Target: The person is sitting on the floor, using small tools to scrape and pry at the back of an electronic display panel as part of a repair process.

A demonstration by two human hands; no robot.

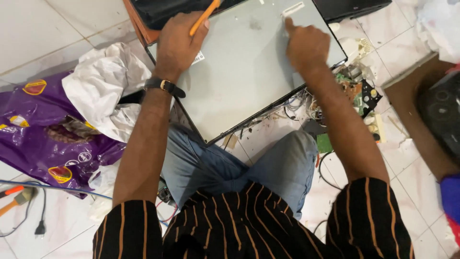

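Left hand point(179, 41) grips an orange-handled tool point(204, 17); right hand point(306, 45), fingers curled, presses the flat grey metal-backed panel point(244, 72), still unopened beneath its fingertips.

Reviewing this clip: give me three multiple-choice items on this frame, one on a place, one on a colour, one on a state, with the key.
1. Where does the purple bag lie?
A. on the panel
B. on the floor by the left arm
C. under the right knee

2. What colour is the tool handle in the left hand?
A. orange
B. green
C. black

3. What is the right hand doing?
A. hanging free
B. gripping a cable
C. pressing a finger on the grey panel

Key: B, the bag sits on the tiles at left; A, the handle is orange; C, its fingertip touches the panel near a white label.
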